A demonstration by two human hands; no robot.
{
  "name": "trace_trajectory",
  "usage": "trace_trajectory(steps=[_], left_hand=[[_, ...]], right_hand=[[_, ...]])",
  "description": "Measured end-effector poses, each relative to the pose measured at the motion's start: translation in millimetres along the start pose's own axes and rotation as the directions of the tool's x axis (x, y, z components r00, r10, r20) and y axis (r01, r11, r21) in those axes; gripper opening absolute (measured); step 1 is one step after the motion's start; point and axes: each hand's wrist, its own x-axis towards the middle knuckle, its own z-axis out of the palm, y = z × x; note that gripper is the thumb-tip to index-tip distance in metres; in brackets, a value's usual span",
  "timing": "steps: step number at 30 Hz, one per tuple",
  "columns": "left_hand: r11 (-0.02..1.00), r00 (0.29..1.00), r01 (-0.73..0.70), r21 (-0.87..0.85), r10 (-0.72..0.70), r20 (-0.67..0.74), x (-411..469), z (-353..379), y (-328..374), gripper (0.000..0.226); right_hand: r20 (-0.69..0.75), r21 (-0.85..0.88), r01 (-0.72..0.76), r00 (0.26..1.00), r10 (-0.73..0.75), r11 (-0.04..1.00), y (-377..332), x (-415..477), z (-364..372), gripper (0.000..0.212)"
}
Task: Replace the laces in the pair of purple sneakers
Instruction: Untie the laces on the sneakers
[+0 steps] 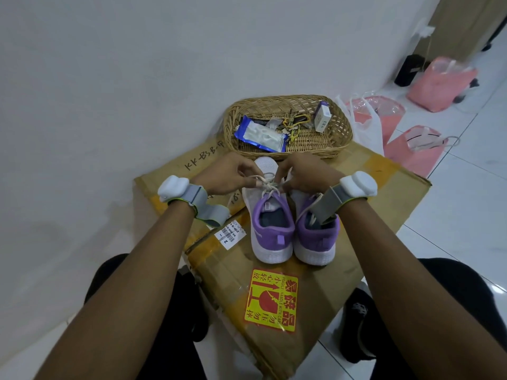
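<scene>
Mid-lacing on the left purple sneaker, parked heel toward the camera on a cardboard box, with the right purple sneaker just beside it at 3 o'clock. Pinching the white lace with the left hand from 9 o'clock and the right hand from 3, fingers curled on the strands over the tongue. Wicker basket at 12 past the toes, blue packet inside. Yellow fragile sticker at 6. Pink bags on the floor around 2.

Plain white wall fills the left, glossy white floor tiles run right, pink bags lined along them, wooden panel in the far corner.
</scene>
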Motion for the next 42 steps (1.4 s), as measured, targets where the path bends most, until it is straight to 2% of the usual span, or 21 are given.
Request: trace_trajectory(steps=[4,6,8,10,12,14,16,18,19,21,23,30,34,38,42], left_hand=[[0.99,0.999,0.024,-0.139,-0.03,-0.04,-7,-5,1,0.018],[0.99,0.995,0.062,-0.129,-0.072,-0.073,-8,-8,-2,0.018],[0.991,0.973,0.121,0.048,-0.109,-0.202,-5,-8,-11,0.015],[0.945,0.922,0.237,0.225,-0.145,-0.359,-4,-5,-17,0.013],[0.949,0.906,0.222,0.225,-0.115,-0.408,-2,-1,-20,0.017],[0.974,0.931,0.152,0.168,-0.084,-0.356,-3,0,-14,0.023],[0.993,0.971,0.096,0.066,-0.079,-0.224,-5,1,-5,0.014],[0.996,0.994,0.095,0.003,-0.094,-0.059,-9,6,2,0.015],[0.995,0.995,0.097,0.002,-0.097,-0.009,-10,9,4,0.018],[0.995,0.995,0.097,0.019,-0.097,-0.001,-10,15,5,0.02],[0.996,0.996,0.087,-0.032,-0.088,-0.022,-10,19,6,0.015],[0.978,0.99,0.115,-0.175,-0.127,-0.06,-11,21,7,0.009],[0.971,0.981,0.19,-0.142,-0.194,-0.016,-11,24,8,0.025],[0.959,0.938,0.282,-0.035,-0.283,-0.202,-10,25,3,0.045],[0.883,0.83,0.46,0.095,-0.39,-0.399,-8,29,-1,0.036]], right_hand=[[-0.072,-0.009,-0.063,0.996,0.062,0.998,3,-2,2,0.007],[-0.229,-0.1,-0.181,0.961,0.155,0.978,4,-3,6,0.009],[-0.399,-0.12,-0.347,0.875,0.275,0.93,7,-5,9,0.017],[-0.462,-0.06,-0.411,0.819,0.339,0.91,9,-5,9,0.018],[-0.414,0.01,-0.335,0.856,0.309,0.942,7,-3,8,0.02],[-0.301,0.106,-0.233,0.919,0.254,0.967,4,-1,4,0.027],[-0.186,0.176,-0.187,0.958,0.219,0.967,-1,-2,-1,0.029],[-0.054,0.155,-0.163,0.983,0.173,0.974,-5,-7,-9,0.026],[0.027,0.143,-0.151,0.989,0.149,0.978,-7,-9,-12,0.022],[0.185,0.148,-0.145,0.976,0.117,0.978,-8,-15,-16,0.01],[0.241,0.159,-0.143,0.965,0.103,0.977,-7,-15,-12,0.01],[0.112,0.298,-0.076,0.993,0.044,0.952,-7,-16,-3,0.01],[0.105,0.258,-0.143,0.987,0.119,0.955,-5,-15,4,0.023],[-0.051,0.25,-0.292,0.948,0.314,0.923,-1,-9,8,0.048],[-0.186,0.198,-0.415,0.873,0.45,0.888,6,-16,2,0.043]])
